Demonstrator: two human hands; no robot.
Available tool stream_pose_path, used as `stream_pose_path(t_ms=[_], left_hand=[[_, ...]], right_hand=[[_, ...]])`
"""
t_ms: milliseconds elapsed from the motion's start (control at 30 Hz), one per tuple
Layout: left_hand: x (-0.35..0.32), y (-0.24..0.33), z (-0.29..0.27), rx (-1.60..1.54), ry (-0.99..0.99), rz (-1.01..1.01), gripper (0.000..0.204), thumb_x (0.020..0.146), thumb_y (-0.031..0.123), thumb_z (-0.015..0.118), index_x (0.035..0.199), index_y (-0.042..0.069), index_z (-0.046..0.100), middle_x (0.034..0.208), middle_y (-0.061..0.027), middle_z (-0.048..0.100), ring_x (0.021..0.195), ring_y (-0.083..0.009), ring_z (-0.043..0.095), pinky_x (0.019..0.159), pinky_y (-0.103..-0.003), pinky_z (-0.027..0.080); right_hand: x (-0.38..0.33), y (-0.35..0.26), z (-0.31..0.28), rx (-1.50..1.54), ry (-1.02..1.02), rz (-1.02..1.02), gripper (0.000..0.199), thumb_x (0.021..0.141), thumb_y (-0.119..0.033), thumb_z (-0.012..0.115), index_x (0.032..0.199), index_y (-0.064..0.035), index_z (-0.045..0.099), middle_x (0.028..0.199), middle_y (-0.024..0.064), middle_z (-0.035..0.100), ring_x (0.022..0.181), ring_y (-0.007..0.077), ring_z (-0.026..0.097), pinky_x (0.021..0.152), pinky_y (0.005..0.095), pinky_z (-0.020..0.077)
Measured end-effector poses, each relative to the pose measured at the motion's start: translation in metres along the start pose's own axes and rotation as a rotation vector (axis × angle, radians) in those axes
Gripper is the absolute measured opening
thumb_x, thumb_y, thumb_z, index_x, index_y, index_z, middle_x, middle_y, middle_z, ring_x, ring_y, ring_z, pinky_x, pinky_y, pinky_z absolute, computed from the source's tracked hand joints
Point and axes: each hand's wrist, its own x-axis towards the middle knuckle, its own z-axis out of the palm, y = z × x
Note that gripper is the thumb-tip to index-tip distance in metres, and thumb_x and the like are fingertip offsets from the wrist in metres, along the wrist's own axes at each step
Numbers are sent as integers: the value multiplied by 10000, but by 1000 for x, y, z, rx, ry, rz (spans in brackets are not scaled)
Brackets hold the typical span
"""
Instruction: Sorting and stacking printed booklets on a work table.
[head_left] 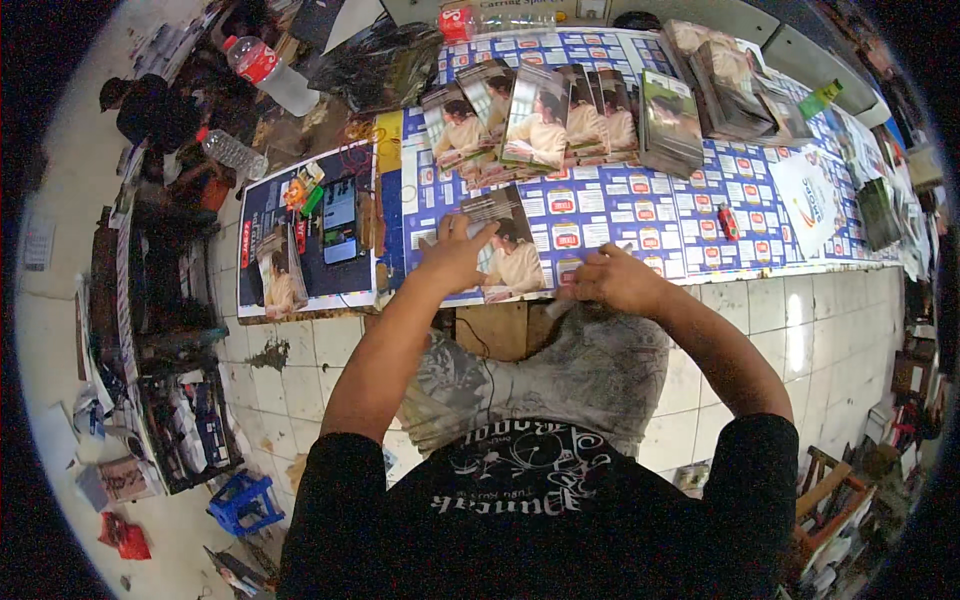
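A booklet with a photo of a person in a cream top on its cover lies near the table's front edge. My left hand rests on its left side, fingers spread and pressing flat. To the right of the booklet, my right hand is closed at the table's edge. Its fingers seem to pinch a slim pale thing, too blurred to name. Behind, similar booklets lie fanned out in overlapping piles. A taller stack of booklets stands to their right.
A patterned blue-and-white sheet covers the table. On the left lie a phone and another booklet. A red lighter lies on the right. Plastic bottles are at the back left. A blue stool stands on the floor.
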Motion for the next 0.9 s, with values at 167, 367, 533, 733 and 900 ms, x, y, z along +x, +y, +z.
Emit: stream_pose_path(t_ms=[167, 367, 533, 733, 900], left_hand=[[-4, 9, 30, -10, 259, 146, 1121, 695, 646, 750, 1553, 123, 253, 1623, -212, 99, 1496, -428, 93, 1133, -694, 92], [-36, 53, 88, 271, 404, 415, 677, 899, 286, 652, 1508, 164, 383, 1613, -128, 262, 1491, -352, 230, 1137, -644, 217], [-42, 79, -4, -6, 868, 642, 494, 897, 161, 600, 1387, 187, 544, 1517, -92, 447, 1426, -323, 378, 1140, -620, 245], [77, 70, -76, 424, 818, 499, 429, 926, 255, 592, 1352, 200, 580, 1548, -151, 383, 1467, -338, 290, 1177, -601, 184], [120, 32, -61, 243, 385, 505, 719, 888, 523, 626, 1480, 160, 440, 1602, -172, 263, 1484, -378, 218, 1178, -596, 177]], right_hand=[[-18, 16, -8, 183, -73, 594, 477, 912, -241, 571, 1386, -202, 538, 1204, 99, 625, 1132, 287, 592, 974, 431, 437], [-30, 20, 41, -53, 460, 921, 452, 893, -383, 658, 1288, -170, 603, 1418, 123, 502, 1375, 322, 410, 1121, 565, 292], [-28, 10, 39, -92, 690, 939, 456, 875, -352, 701, 1244, -101, 605, 1356, 140, 533, 1314, 330, 454, 1096, 551, 312], [-39, 21, 30, -46, 955, 953, 446, 842, -244, 739, 1230, -74, 602, 1262, 169, 557, 1181, 372, 515, 994, 504, 392], [-55, 88, -19, 30, 1097, 1091, 434, 862, -219, 726, 1235, -34, 603, 1211, 209, 582, 1068, 377, 573, 899, 430, 476]])
